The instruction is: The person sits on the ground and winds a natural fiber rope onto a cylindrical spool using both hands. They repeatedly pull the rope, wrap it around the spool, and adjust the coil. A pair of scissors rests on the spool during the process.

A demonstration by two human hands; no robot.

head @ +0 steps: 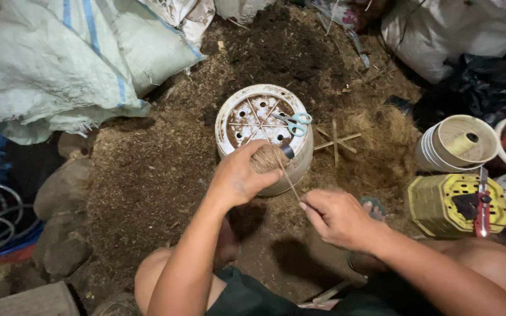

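Two bare hands work over a dirt floor. At upper left lies a pale woven sack with blue stripes (60, 64). At centre, the left hand (238, 178) has its fingers closed round a brown fibre ball (267, 158), resting against an upturned white plastic pot (265, 131) that carries blue-handled scissors (294, 123). The right hand (338, 217) pinches thin twine (291, 184) running from the ball; the winding looks partly done. At right stands a yellow plastic crate (440, 205).
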